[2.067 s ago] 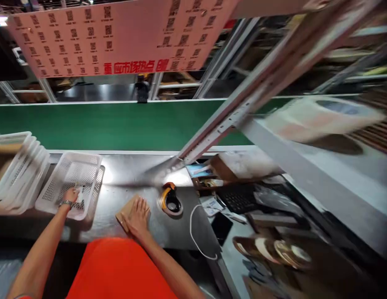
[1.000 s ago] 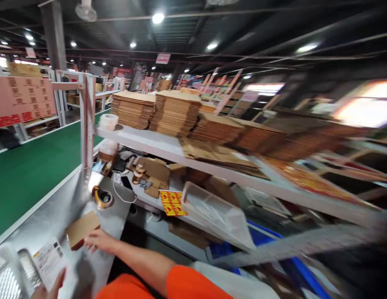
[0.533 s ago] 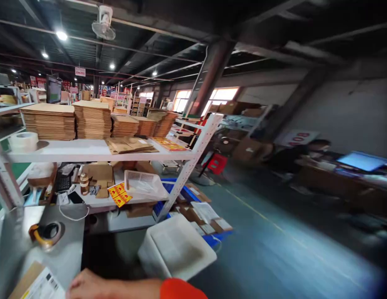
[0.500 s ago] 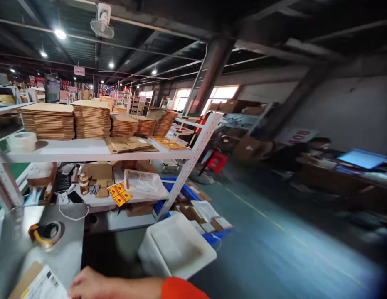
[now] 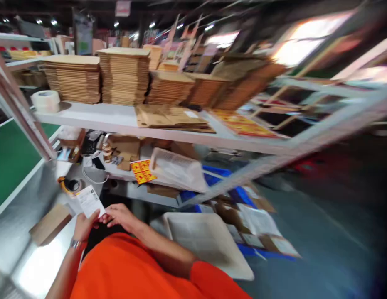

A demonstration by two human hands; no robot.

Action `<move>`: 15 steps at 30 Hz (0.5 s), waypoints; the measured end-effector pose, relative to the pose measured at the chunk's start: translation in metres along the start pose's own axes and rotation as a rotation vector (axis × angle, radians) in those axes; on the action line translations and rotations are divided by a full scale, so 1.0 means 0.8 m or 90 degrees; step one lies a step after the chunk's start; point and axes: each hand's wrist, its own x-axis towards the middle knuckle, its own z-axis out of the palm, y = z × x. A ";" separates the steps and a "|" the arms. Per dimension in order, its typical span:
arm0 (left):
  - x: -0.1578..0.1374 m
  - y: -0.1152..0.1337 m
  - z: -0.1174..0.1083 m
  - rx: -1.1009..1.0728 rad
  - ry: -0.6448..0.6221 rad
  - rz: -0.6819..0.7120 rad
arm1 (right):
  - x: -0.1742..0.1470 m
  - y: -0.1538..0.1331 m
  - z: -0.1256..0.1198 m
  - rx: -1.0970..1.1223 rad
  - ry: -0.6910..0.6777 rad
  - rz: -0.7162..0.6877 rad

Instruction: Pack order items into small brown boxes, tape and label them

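Observation:
My left hand (image 5: 83, 226), with a metal watch on its wrist, pinches the lower edge of a white printed shipping label (image 5: 91, 201). The fingers of my right hand (image 5: 120, 216) are bent together at the lower right corner of that same label. On the metal tabletop (image 5: 33, 199), left of my hands, lies a brown cardboard box (image 5: 50, 224). A tape dispenser (image 5: 68, 185) with a yellow part rests just beyond the label.
Ahead, a white shelf (image 5: 87, 114) carries stacked flat cardboard (image 5: 124, 77) and a tape roll (image 5: 46, 101). Below are a white basket (image 5: 181, 168) and a yellow-red sheet (image 5: 143, 171). A white bin (image 5: 208, 241) stands at my right, beside a blue crate (image 5: 243, 197) of parcels.
The view has swung left and down, bringing my left hand into sight. The label, earlier seen over the cardboard at the lower left, is now held up away from the box.

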 end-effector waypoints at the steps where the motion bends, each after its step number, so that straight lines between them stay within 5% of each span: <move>1: 0.006 0.006 0.011 -0.013 0.006 -0.007 | -0.005 -0.009 -0.011 0.003 0.006 -0.006; 15: 0.029 0.001 0.134 -0.109 0.028 -0.093 | -0.023 -0.034 -0.132 -0.003 -0.010 0.027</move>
